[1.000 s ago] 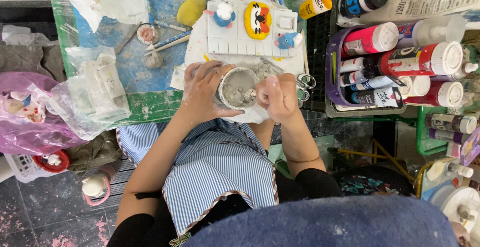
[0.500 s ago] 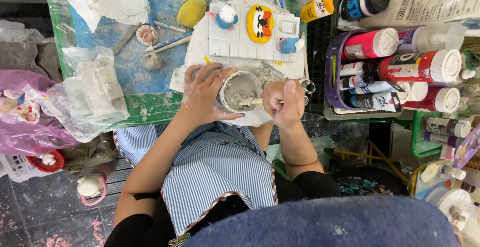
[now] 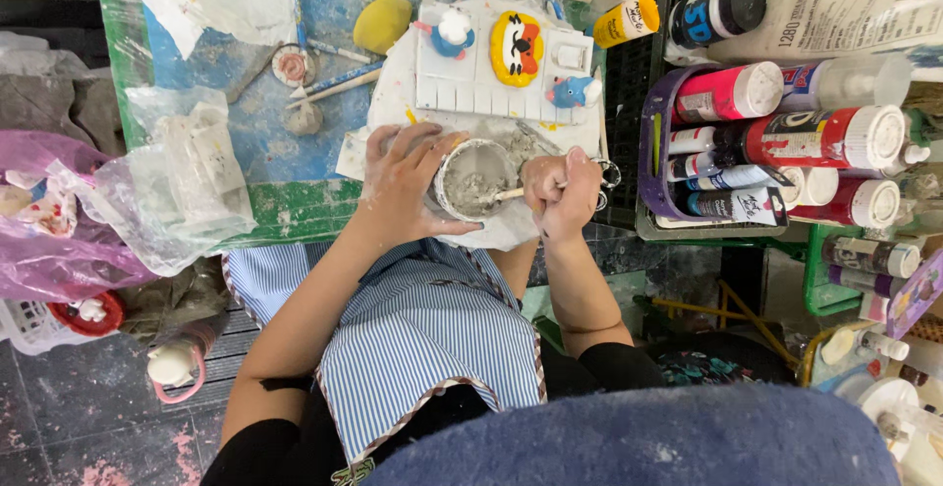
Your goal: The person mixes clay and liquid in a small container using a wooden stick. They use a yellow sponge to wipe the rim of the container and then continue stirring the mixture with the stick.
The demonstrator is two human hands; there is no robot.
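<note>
My left hand (image 3: 408,183) wraps the small cup (image 3: 473,177) at the table's (image 3: 295,213) near edge — fingers curled on its side. My right hand (image 3: 562,191) pinches a stick (image 3: 508,193) dipped into it.

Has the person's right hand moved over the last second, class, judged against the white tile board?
Yes, slightly. The right hand, holding a stick in the grey cup, has dipped toward the person, away from the white tile board.

Blue-and-green, paint-smeared tabletop (image 3: 246,142) above the hands; dark, pink-stained stone floor (image 3: 88,417) lower left; green wire rack (image 3: 835,280) at right.
</note>
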